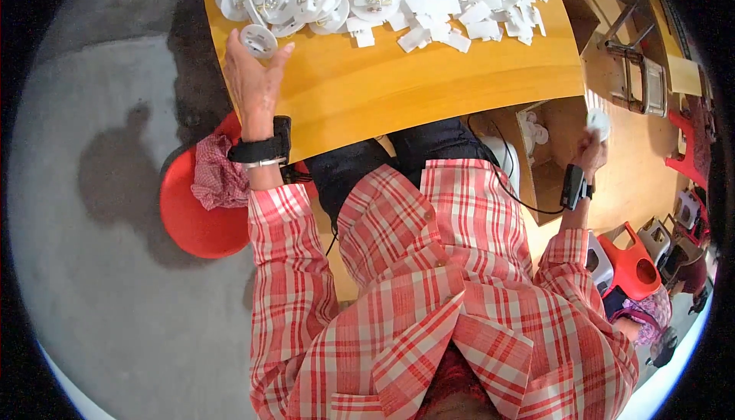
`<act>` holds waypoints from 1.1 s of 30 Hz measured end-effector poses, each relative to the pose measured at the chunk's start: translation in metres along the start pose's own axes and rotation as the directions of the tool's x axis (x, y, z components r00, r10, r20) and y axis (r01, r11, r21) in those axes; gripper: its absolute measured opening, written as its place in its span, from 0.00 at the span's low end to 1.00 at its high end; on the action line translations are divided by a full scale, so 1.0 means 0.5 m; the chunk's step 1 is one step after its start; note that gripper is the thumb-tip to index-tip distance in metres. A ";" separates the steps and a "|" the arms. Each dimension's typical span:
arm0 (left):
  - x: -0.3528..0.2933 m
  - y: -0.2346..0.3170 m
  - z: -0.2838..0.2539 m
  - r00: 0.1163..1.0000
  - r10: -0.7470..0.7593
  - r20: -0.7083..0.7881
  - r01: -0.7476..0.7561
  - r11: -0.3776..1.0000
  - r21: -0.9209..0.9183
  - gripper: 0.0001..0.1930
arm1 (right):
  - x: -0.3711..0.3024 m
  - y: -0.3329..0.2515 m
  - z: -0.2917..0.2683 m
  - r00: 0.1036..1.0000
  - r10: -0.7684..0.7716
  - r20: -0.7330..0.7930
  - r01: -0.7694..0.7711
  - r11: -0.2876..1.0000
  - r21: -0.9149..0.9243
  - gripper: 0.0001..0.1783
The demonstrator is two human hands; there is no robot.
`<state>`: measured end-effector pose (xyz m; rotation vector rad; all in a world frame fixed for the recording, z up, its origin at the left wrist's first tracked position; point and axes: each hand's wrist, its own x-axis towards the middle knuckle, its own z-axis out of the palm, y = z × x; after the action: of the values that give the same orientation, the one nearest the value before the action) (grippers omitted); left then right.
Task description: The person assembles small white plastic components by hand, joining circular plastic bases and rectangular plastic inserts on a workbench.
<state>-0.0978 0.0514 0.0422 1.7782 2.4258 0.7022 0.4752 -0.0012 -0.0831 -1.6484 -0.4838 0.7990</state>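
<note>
Head view, looking down on two bare hands at work. At the tabletop's left edge: left hand (251, 81), palm low, thumb spread wide from the forefinger, with a small round white plastic disc (259, 41) between them; firmness of any grip impossible to tell. Just ahead of this hand and to its right, heaped on the yellow wood-toned tabletop (413, 75): round white plastic housings (297, 0), several with small metallic parts and thin wires showing. Farther to the right, adjoining the heap: loose flat white rectangular pieces (478, 10), overlapping at mixed angles.

Well apart, beyond the tabletop's right corner: right hand (589, 152), fingers closed on a flat round white disc (598, 123), raised ahead of the knuckles. Just left of this hand, below tabletop level: open brown box (563, 144), with white round pieces (537, 130) inside. Behind the left hand, toward the body: pink-and-white checked cloth (218, 171) draped over a rounded red plastic object (200, 225). Behind and right of the right hand: red plastic stool (634, 263).
</note>
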 end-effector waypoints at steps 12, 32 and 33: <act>-0.013 -0.012 0.028 0.976 0.175 -0.128 -0.177 0.984 -0.006 0.38 | -0.047 0.292 -0.123 0.774 0.620 0.130 -0.569 0.770 -0.289 0.12; -0.151 0.123 0.078 0.972 -0.139 0.190 0.235 0.506 -0.830 0.36 | -0.192 -0.175 0.330 0.584 -0.611 0.534 0.775 0.616 -0.143 0.06; -0.149 0.131 0.080 0.981 -0.125 0.149 0.194 0.574 -0.796 0.36 | -0.219 -0.191 0.350 0.546 -0.548 0.634 0.785 0.600 -0.157 0.05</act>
<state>-0.0022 0.0115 0.0153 1.1385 1.6794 1.3902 0.2839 0.0648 0.0209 -1.3880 -1.7186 0.5276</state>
